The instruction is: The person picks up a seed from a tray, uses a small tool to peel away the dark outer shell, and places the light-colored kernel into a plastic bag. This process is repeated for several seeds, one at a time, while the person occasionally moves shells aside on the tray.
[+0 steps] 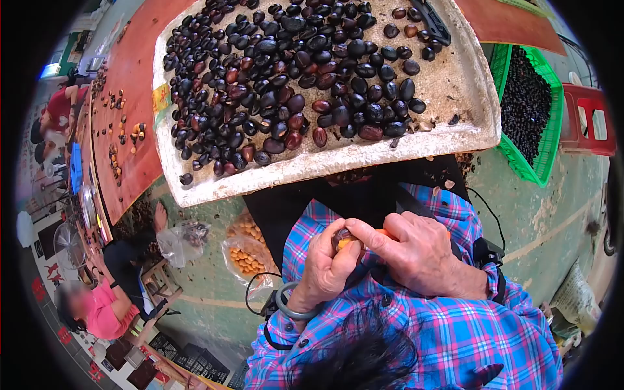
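In the head view, my left hand (327,263) is closed around a dark-shelled nut (339,236), whose yellow inside shows where the shell is off. My right hand (416,250) is closed with its index finger and thumb reaching to the nut. Something orange, perhaps a tool handle, shows between its fingers; most of it is hidden. Just beyond both hands, a pale foam tray (260,179) holds a heap of dark brown and black nuts (273,78). A black tool (432,23) lies at the tray's far right corner.
A plastic bag of yellow kernels (246,260) sits at lower left. On the right stands a green basket (552,123) of dark nuts beside a red stool (575,107). Other people work at left, one in a pink shirt (107,312). A reddish table (140,130) bears scattered nuts.
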The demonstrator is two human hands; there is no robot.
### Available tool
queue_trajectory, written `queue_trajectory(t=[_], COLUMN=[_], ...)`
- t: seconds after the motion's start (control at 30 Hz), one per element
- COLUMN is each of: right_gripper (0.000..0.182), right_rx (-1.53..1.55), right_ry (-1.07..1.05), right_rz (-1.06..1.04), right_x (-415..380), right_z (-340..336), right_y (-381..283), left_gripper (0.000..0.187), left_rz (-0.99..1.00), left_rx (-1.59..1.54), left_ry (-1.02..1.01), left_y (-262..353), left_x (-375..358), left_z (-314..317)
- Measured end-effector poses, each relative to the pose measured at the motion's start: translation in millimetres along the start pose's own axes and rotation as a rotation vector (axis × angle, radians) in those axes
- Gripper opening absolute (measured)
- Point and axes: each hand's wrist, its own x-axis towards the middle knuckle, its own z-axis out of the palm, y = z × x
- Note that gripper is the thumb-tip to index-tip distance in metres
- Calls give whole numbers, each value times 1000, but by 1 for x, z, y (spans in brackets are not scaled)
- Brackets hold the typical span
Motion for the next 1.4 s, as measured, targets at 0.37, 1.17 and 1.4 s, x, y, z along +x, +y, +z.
queue_trajectory(t=[0.37,1.17,1.4], right_gripper=[16,65,62], right_rx=[409,410,297], right_ry=[-51,-308,-334], right_rz=[173,6,3], right_x=[2,2,0], right_z=[2,-23,-24], right_y=[20,10,4], left_gripper=[28,24,16], left_rz=[-41,-102,-143], left_rx=[-362,-214,-108], left_ry=[-264,-323,-334], left_y=[-18,-10,-7], left_x=[6,-3,-3], left_z=[-16,-13,-13])
